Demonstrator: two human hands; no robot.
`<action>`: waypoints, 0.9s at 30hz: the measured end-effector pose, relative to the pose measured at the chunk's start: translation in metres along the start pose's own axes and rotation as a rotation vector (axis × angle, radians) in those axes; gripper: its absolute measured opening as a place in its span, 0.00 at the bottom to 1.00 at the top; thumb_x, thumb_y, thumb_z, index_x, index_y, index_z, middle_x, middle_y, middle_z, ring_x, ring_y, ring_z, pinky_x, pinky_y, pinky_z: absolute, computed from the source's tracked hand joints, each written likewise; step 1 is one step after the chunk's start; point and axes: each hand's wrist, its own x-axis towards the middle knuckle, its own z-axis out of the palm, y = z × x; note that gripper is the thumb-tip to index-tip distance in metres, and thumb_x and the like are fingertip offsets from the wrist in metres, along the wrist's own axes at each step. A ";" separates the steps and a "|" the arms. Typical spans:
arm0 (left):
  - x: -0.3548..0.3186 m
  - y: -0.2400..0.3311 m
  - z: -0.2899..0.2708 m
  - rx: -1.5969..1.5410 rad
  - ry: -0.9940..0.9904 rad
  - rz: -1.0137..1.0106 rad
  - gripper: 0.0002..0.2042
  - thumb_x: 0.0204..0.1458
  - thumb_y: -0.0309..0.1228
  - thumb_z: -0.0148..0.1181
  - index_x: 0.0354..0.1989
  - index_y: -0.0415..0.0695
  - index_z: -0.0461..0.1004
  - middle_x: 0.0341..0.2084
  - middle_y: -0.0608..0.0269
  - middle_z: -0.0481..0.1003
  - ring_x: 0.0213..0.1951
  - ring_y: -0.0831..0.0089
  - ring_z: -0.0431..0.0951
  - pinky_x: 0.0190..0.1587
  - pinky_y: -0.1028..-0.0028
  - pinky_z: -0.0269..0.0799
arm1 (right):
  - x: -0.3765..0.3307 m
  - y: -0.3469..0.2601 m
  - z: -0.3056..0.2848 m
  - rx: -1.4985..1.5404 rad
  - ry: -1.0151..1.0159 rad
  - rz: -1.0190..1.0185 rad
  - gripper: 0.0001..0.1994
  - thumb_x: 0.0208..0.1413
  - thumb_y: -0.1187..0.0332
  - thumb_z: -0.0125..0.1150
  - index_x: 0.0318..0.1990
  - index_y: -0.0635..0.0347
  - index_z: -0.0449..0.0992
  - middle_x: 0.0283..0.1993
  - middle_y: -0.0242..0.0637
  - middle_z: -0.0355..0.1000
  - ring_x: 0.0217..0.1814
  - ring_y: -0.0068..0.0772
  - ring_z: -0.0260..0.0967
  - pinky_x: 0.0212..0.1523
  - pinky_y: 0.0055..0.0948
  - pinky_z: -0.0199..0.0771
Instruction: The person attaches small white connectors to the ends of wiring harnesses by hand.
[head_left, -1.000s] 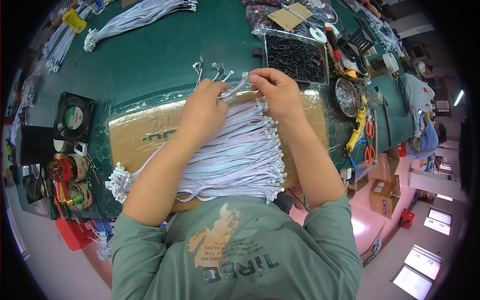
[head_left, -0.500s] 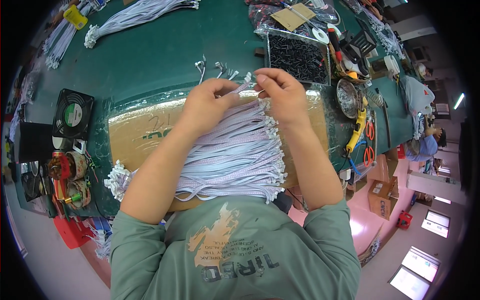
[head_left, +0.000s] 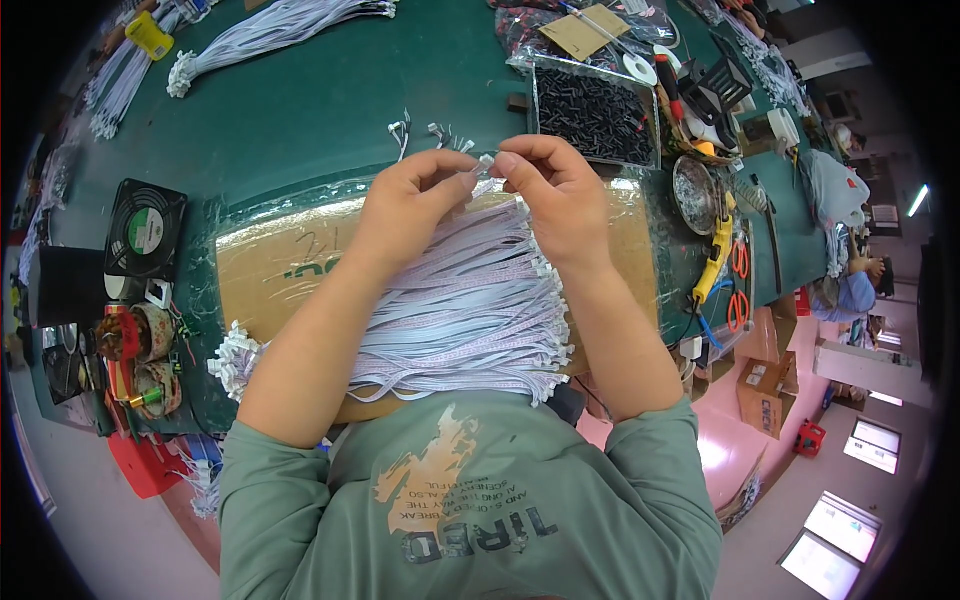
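Left hand (head_left: 415, 200): we pinch a white plug (head_left: 486, 162), holding it steady.
Right hand (head_left: 550, 190): fingers grasp the same plug.
Cables (head_left: 470, 310): fanned on cardboard (head_left: 270, 270), ends within reach.

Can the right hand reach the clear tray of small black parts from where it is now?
Probably yes: the right hand is just below the clear tray, with only green mat between. But both hands pinch a small white connector.
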 end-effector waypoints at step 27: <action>0.005 -0.004 -0.009 -0.399 -0.050 -0.150 0.08 0.52 0.24 0.62 0.40 0.37 0.73 0.30 0.60 0.77 0.30 0.73 0.79 0.32 0.76 0.75 | 0.018 0.001 0.001 -0.032 -0.028 0.036 0.09 0.57 0.72 0.62 0.43 0.66 0.77 0.36 0.33 0.75 0.38 0.22 0.72 0.41 0.20 0.72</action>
